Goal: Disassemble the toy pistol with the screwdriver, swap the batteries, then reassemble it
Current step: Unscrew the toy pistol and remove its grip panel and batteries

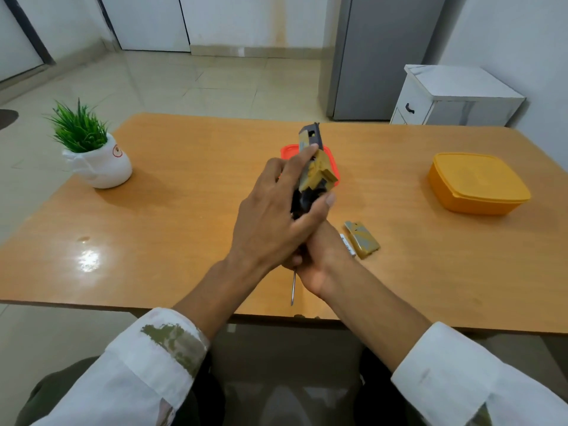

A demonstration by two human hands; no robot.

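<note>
A gold and black toy pistol (316, 162) is held up above the middle of the table, muzzle pointing away. My left hand (276, 216) grips it around the body, thumb on the near side. My right hand (319, 256) sits just under the left one, curled around the screwdriver; its metal shaft (293, 287) sticks out toward me. A loose gold cover piece (362, 239) lies on the table to the right of my hands, with a white battery (347, 245) beside it.
A red lid or tray (287, 150) lies behind the pistol. An orange lidded box (478, 182) stands at the right, a potted plant (92, 149) at the far left. The wooden table (184, 210) has its front edge near my forearms.
</note>
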